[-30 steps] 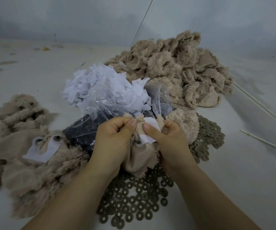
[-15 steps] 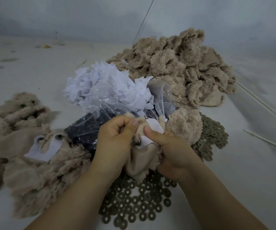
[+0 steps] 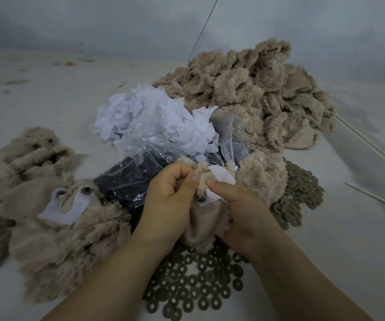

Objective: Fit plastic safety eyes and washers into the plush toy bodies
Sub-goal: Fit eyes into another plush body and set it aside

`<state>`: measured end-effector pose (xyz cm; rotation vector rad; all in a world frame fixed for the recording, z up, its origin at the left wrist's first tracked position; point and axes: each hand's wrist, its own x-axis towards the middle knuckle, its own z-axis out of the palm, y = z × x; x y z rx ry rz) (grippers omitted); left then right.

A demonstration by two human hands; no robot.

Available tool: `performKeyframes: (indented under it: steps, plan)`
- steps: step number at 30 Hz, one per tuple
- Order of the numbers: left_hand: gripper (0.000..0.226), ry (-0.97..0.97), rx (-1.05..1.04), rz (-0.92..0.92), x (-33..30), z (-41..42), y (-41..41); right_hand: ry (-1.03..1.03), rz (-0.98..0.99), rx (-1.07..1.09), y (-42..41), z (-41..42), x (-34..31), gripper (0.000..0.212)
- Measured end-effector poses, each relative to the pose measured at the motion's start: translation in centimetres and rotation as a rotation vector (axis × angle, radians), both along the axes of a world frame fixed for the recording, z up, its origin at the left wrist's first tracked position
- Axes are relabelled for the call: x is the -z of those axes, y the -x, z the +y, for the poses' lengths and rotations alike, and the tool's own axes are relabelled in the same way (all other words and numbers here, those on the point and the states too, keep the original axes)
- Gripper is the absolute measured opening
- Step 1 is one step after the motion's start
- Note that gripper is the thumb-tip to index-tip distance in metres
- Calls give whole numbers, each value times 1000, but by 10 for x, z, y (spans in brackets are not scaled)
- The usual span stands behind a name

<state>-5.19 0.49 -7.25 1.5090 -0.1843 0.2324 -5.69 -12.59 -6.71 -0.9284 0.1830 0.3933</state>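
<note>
Both hands hold one beige plush body (image 3: 204,224), inside out, in front of me. My left hand (image 3: 168,200) grips its upper edge with curled fingers and the thumb pressed on the fabric. My right hand (image 3: 240,209) pinches the body and a white backing patch (image 3: 220,181), thumb lying across it. A dark eye post (image 3: 202,199) shows between the thumbs. Grey-brown washers (image 3: 194,288) lie scattered below my hands and to the right. A clear bag of black safety eyes (image 3: 126,179) sits behind my left hand.
A heap of white backing patches (image 3: 150,119) rests on the bag. A big pile of beige plush bodies (image 3: 251,96) lies at the back right. Plush bodies with eyes fitted (image 3: 48,205) lie at the left. Thin sticks (image 3: 372,195) lie at the right.
My hands have stayed on the plush body. The right thumb has slid lower across the white patch, and both hands have shifted slightly.
</note>
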Motion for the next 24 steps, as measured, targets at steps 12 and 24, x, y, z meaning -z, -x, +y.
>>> performKeyframes:
  steps: [12,24]
  plan:
    - [26,-37,-5,-53,2,0,-1,-63,39,-23,-1,1,2,19]
    - [35,-3,2,2,3,0,0,-125,5,9,0,5,2,16]
